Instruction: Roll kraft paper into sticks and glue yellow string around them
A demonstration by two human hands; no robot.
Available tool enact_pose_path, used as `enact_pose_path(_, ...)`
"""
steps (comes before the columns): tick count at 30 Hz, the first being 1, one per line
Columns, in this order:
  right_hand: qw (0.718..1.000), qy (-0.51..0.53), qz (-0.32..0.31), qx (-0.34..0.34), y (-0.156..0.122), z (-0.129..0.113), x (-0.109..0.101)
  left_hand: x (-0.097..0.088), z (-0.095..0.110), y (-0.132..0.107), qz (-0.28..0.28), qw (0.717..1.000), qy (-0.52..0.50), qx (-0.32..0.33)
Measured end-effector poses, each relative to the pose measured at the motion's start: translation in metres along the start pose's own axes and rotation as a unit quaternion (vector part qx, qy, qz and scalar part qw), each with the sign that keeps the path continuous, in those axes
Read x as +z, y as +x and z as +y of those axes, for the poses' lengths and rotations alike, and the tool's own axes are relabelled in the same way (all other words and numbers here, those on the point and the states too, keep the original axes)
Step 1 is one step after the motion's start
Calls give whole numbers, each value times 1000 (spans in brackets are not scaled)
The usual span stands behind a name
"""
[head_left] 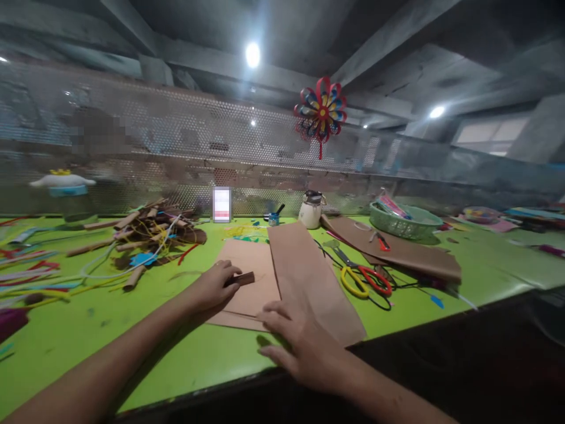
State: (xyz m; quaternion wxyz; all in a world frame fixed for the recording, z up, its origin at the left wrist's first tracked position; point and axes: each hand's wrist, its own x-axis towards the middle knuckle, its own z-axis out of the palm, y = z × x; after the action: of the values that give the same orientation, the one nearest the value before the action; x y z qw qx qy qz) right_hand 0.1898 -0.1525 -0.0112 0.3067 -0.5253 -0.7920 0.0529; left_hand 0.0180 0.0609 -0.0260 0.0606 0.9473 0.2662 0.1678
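My left hand [218, 284] pinches a small dark brown cardboard strip [245, 278] between thumb and fingers, above a square tan cardboard sheet [247, 259]. My right hand [291, 338] rests with fingers spread at the near edge of the sheets. A longer brown cardboard piece [304, 265] lies slanting beside the square one and passes near the right hand. Right of it lie scissors [355, 282] with one yellow and one red handle loop.
A heap of rolled brown cardboard [154, 227] is at the left, near colored pipe cleaners [33, 271]. A white jug [311, 211], a green basket [404, 221] and a red-handled cutter [382, 241] stand or lie farther back. The green table's [198, 353] front edge runs close to me.
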Motion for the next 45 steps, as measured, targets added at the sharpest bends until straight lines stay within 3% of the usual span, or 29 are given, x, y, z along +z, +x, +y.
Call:
enact_pose_path(2,997,69,23,-16,-3,-4,-1,1,-2,0,-4,1000,0,3)
enact_pose_path(4,994,79,82,7,-6,12,-12,1,-3,0,-10,1000,-2,6)
enact_pose_path(8,965,-24,237,106,-18,90,-51,-2,-2,0,-24,1000,-5,4)
enact_pose_path(11,958,-105,232,129,-33,147,-73,-6,2,-1,-34,999,-5,-2)
enact_pose_path(14,972,-154,147,96,-43,169,-77,-8,4,-2,-33,999,0,-2)
enact_pose_path(17,980,-169,98,49,-41,164,-69,-7,4,-1,-30,1000,3,2)
enact_pose_path(21,981,-170,88,9,-28,154,-58,-5,2,2,-34,999,7,-8)
enact_pose_path(33,990,-110,81,-33,-29,147,-30,-6,-1,-6,-28,999,-7,-17)
enact_pose_path(41,992,-86,87,-30,-30,138,-28,-9,2,-13,-11,1000,-7,-18)
enact_pose_path(45,991,-62,112,-29,-32,135,-30,-11,4,-13,-32,999,-11,-23)
